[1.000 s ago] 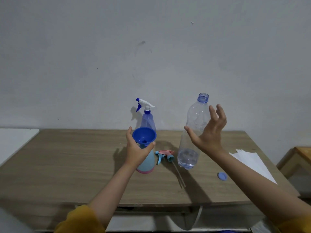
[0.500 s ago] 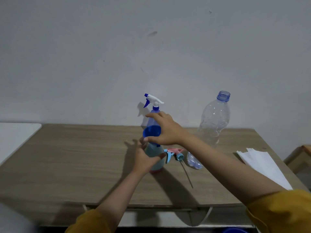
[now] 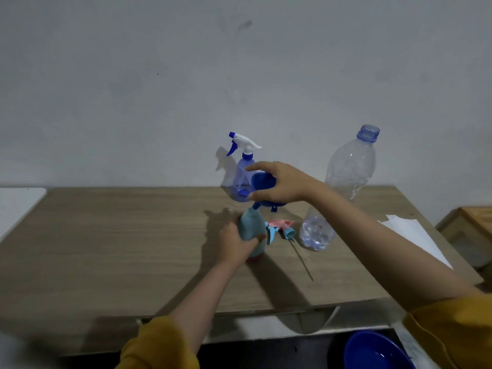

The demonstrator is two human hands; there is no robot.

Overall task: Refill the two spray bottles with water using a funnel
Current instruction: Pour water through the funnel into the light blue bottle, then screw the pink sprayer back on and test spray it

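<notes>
Head view: funnel [image 3: 263, 183] lifted off the light blue spray bottle [image 3: 251, 229], tilted above its neck, pinched in right hand [image 3: 282, 185], which a second ago hovered open by the water bottle [image 3: 343, 187]. Left hand [image 3: 237, 242] gripping the bottle body. Likely moving on to the capped purple spray bottle [image 3: 242, 179] behind. Removed sprayer head [image 3: 279, 227] beside, on table [image 3: 106, 235]

Table's left half [image 3: 106, 249] lies open (bottles [image 3: 343, 187] crowd the right).
</notes>
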